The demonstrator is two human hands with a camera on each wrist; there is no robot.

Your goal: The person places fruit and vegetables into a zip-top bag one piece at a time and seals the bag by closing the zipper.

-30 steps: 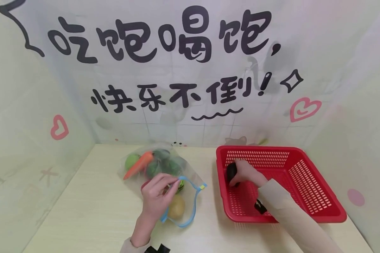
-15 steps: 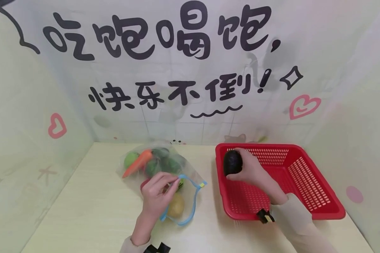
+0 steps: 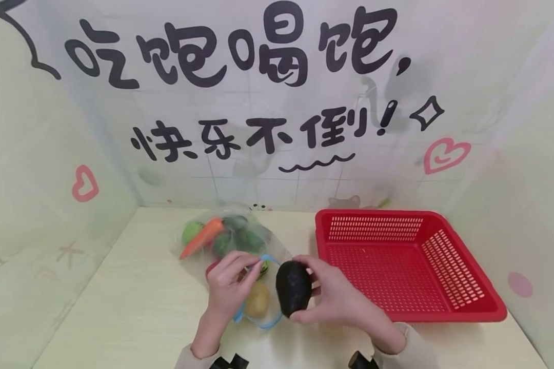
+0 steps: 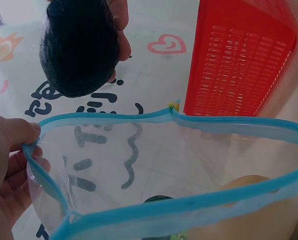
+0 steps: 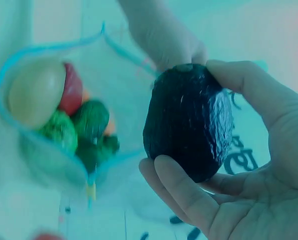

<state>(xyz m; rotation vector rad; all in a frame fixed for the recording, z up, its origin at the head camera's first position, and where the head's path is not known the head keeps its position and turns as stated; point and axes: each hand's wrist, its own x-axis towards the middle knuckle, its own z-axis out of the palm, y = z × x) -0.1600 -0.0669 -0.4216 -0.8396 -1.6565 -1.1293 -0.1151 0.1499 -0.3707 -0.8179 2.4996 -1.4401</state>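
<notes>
My right hand grips a dark, wrinkled avocado between thumb and fingers, over the right side of the opening of a clear zip bag with a blue zip edge. In the left wrist view the avocado hangs above that edge. My left hand pinches the bag's blue edge, and the mouth gapes wide. Inside the bag lie a carrot, a potato-like tan item, a light green round item and several dark green vegetables. A red item shows among them, partly hidden.
A red plastic basket with slotted walls stands to the right of the bag. Both are on a pale wooden table. A printed white sheet encloses the back and sides.
My right hand has lifted the avocado out of the red basket and carried it left to the bag's mouth. The left hand has stayed at the bag's edge.
</notes>
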